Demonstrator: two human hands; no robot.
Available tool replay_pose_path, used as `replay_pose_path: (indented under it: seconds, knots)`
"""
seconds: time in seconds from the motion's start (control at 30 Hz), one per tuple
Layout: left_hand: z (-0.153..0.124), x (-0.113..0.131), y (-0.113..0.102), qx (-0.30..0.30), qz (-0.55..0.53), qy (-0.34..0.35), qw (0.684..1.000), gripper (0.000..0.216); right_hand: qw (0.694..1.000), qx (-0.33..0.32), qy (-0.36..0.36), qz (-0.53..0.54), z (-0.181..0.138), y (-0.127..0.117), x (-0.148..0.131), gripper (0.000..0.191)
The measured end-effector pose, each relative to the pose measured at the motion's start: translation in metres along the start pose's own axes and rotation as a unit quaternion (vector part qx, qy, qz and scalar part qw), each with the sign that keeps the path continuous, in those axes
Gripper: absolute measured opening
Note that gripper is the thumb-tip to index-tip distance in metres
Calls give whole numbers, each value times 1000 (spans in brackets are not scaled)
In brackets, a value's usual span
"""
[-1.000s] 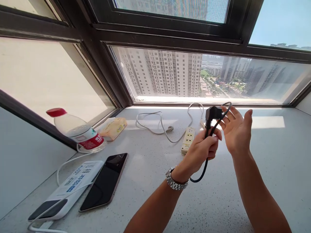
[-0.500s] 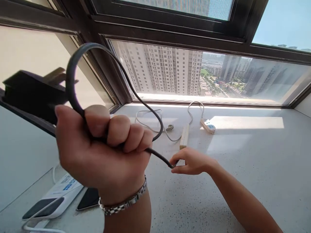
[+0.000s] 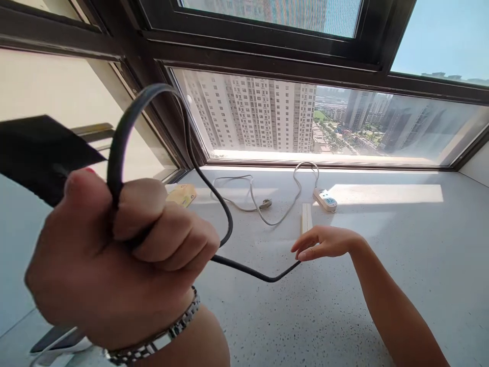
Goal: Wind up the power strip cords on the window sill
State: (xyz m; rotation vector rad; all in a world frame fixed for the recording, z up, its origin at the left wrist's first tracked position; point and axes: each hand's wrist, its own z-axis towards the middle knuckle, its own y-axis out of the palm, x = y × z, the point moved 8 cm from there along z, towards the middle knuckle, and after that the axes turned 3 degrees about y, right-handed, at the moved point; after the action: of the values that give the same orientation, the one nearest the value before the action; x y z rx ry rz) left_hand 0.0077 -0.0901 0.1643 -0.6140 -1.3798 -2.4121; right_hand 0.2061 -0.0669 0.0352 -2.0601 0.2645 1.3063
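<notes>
My left hand point(image 3: 114, 260) is raised close to the camera, a fist wrapped round a black cable point(image 3: 225, 224). The cable's black plug point(image 3: 34, 153) sticks out to the left of the fist, and a loop arches above my knuckles. From the fist the cable runs down and right to my right hand point(image 3: 324, 242), which hovers low over the white speckled sill point(image 3: 401, 265). Its fingertips are pressed together on the cable's far stretch. A metal watch sits on my left wrist.
A cream power strip point(image 3: 306, 218) lies on its edge just beyond my right hand. Behind it are a white socket block point(image 3: 325, 200), a loose white cable point(image 3: 260, 206) and a yellow tissue pack point(image 3: 181, 193). A dark device edge point(image 3: 53, 339) shows bottom left. Window frames border the sill.
My left fist has swung the plug up near the camera. My right hand slid along the cable and now sits slightly higher and further right; the power strip has tipped onto its edge.
</notes>
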Motion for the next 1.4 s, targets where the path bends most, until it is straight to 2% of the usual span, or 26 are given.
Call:
replay_pose_path:
  seconds: [0.03, 0.1, 0.17, 0.2, 0.27, 0.37, 0.4, 0.5, 0.57, 0.67, 0.8, 0.97, 1.13, 1.3, 1.4]
  knots:
    - [2, -11, 14, -54, 35, -28, 998, 49, 1000, 21, 6, -2, 2, -2, 1, 36]
    - [2, -33, 39, -138, 97, -78, 983, 48, 990, 136, 37, -6, 5, -20, 9, 31]
    - [3, -48, 53, -156, 107, -109, 976, 50, 947, 298, 112, -36, -1, -45, 24, 33]
    - [4, -53, 57, -159, 98, -119, 975, 49, 919, 358, 151, -61, -4, -54, 31, 36]
    - [4, -61, 61, -161, 80, -136, 974, 49, 882, 408, 207, -109, -6, -63, 44, 39]
    - [3, -69, 61, -166, 72, -162, 970, 49, 876, 421, 200, -127, 5, -65, 59, 40]
    - [3, -71, 61, -168, 70, -169, 969, 50, 876, 429, 180, -122, 8, -65, 64, 48]
    - [3, -74, 60, -170, 65, -176, 967, 49, 885, 438, 134, -78, 19, -64, 83, 88]
    - [4, -76, 60, -168, 66, -175, 968, 49, 886, 439, 145, -32, 25, -63, 101, 98]
    - [5, -79, 57, -146, 75, -176, 971, 50, 873, 452, 182, -21, 31, -62, 120, 94]
    - [7, -83, 51, -118, 93, -178, 973, 50, 859, 465, 198, -81, 38, -58, 118, 89]
    - [11, -90, 43, -94, 109, -185, 972, 49, 860, 455, 218, -72, 39, -54, 119, 101]
    - [16, -99, 34, -87, 106, -206, 969, 52, 865, 442, 231, -62, 41, -55, 122, 95]
    - [20, -106, 29, -84, 117, -219, 965, 55, 856, 475, 206, -7, 35, -57, 122, 85]
    - [22, -109, 29, -87, 124, -222, 963, 55, 867, 468, 154, 71, 36, -52, 121, 81]
